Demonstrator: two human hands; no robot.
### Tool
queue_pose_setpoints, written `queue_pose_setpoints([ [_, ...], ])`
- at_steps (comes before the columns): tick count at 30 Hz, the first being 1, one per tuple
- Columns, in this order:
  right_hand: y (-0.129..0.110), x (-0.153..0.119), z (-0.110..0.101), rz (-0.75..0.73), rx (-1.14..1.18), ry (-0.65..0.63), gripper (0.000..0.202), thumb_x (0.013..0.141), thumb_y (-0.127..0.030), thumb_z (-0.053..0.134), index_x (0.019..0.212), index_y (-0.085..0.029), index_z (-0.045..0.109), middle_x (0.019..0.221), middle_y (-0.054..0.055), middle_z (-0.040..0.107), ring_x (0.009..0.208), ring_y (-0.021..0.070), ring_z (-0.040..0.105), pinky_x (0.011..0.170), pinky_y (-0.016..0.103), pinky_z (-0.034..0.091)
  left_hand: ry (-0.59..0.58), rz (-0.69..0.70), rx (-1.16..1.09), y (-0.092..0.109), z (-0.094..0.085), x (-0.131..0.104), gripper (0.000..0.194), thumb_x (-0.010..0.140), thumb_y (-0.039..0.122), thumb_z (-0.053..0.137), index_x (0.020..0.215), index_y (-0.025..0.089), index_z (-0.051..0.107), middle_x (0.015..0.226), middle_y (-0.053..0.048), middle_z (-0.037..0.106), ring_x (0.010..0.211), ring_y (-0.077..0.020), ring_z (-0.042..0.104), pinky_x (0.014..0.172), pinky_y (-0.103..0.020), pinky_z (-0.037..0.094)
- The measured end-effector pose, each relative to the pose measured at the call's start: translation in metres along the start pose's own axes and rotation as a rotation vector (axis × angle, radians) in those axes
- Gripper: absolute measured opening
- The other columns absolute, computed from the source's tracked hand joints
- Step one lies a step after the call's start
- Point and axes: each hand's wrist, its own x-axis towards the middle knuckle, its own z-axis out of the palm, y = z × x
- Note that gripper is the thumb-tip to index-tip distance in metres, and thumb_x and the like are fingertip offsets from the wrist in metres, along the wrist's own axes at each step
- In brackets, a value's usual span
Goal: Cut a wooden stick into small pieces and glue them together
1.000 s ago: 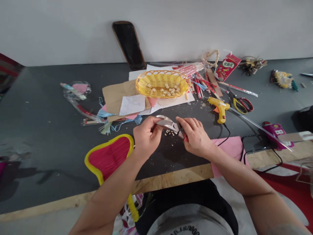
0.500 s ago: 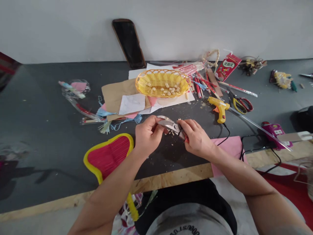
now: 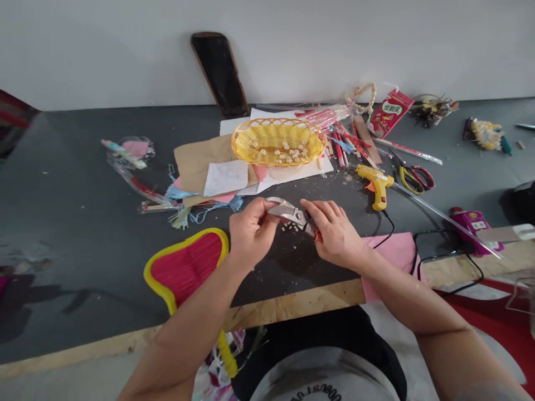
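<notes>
In the middle of the table, my right hand (image 3: 336,231) is closed round the handles of a pair of pruning shears (image 3: 288,211), a bit of red showing under the fingers. The metal blades point left and stand apart. My left hand (image 3: 252,229) is closed in a pinch at the blade tips; whatever it holds is hidden by the fingers. Small pale cut bits (image 3: 291,227) lie on the dark tabletop below the shears. Just left of my left forearm rests a red fan-like panel (image 3: 188,264) with a fuzzy yellow rim.
Behind my hands stands a yellow woven basket (image 3: 278,143) holding several pale pieces. A yellow glue gun (image 3: 378,186) and scissors (image 3: 416,178) lie to the right, near a red drink carton (image 3: 392,113). A phone (image 3: 220,75) leans on the wall; blue tassels (image 3: 179,192) lie left.
The opening between the shears' blades looks slightly different, and my right fingers have shifted a little on the handles. My left hand keeps its pinch almost in place.
</notes>
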Motion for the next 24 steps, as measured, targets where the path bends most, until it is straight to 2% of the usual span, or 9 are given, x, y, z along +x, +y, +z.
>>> queue_pose_setpoints([
  [5, 0.0012, -0.0006, 0.0025, -0.010, 0.034, 0.012, 0.070, 0.078, -0.007, 0.049, 0.147, -0.015, 0.039, 0.132, 0.016, 0.057, 0.118, 0.0314, 0.050, 0.096, 0.049, 0.049, -0.052, -0.048, -0.053, 0.0010, -0.0011, 0.0008, 0.011, 0.087, 0.021, 0.061, 0.078, 0.022, 0.068, 0.066, 0.003, 0.073, 0.059, -0.0130, 0.069, 0.056, -0.022, 0.052],
  [13, -0.0030, -0.0020, 0.0035, 0.029, 0.043, -0.026, 0.060, 0.076, -0.007, 0.049, 0.136, -0.012, 0.046, 0.128, 0.017, 0.059, 0.116, 0.0312, 0.052, 0.098, 0.050, 0.049, -0.036, -0.042, -0.049, 0.0002, 0.0016, -0.0009, 0.010, 0.086, 0.016, 0.061, 0.081, 0.020, 0.068, 0.066, 0.003, 0.074, 0.058, -0.0120, 0.069, 0.058, -0.021, 0.053],
  [24, 0.0031, -0.0006, -0.0023, -0.090, 0.179, -0.014, 0.060, 0.075, -0.006, 0.049, 0.134, -0.013, 0.046, 0.122, 0.016, 0.059, 0.113, 0.0282, 0.054, 0.101, 0.047, 0.049, -0.017, 0.027, -0.011, 0.0029, -0.0005, -0.0028, 0.012, 0.089, 0.020, 0.060, 0.080, 0.021, 0.067, 0.068, 0.002, 0.074, 0.059, -0.0110, 0.069, 0.058, -0.019, 0.052],
])
